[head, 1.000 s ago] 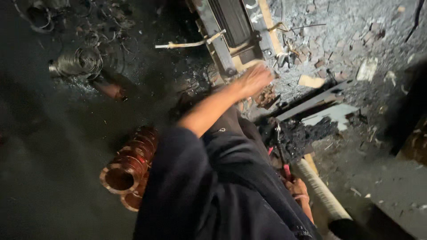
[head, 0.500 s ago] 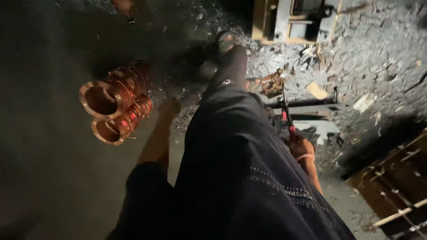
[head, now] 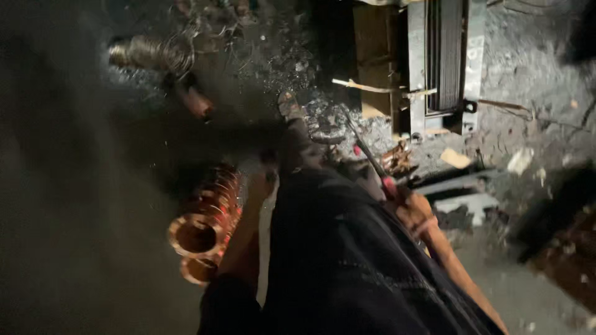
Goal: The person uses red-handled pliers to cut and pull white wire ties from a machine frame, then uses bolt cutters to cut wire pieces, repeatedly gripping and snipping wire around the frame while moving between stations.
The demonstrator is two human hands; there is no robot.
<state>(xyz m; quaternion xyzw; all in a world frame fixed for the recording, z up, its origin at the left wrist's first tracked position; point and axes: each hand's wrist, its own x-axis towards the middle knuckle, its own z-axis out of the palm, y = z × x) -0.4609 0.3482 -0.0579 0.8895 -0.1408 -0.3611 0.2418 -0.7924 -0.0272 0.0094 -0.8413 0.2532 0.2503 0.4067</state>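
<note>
My right hand (head: 415, 212) is closed around red-handled pliers (head: 372, 160), whose dark jaws point up toward the debris pile. My left arm reaches down on the left of my dark-trousered leg (head: 335, 260). My left hand (head: 259, 178) is at the upper end of a stack of copper wire coils (head: 205, 226) lying on the dark floor. It is blurred and dim, so I cannot make out its fingers. My foot (head: 290, 107) rests ahead by the rubble.
A metal transformer frame (head: 444, 62) with dark laminations stands at the top right. Grey rubble and scraps (head: 323, 118) lie around it. A shiny wire coil (head: 155, 53) and a copper-coloured cylinder (head: 195, 102) lie at the top left. Flat metal pieces (head: 465, 186) lie to the right.
The view has swung, bringing the transformer frame back in at the top right. My right hand has raised the pliers forward. My left hand stays down by the copper coils.
</note>
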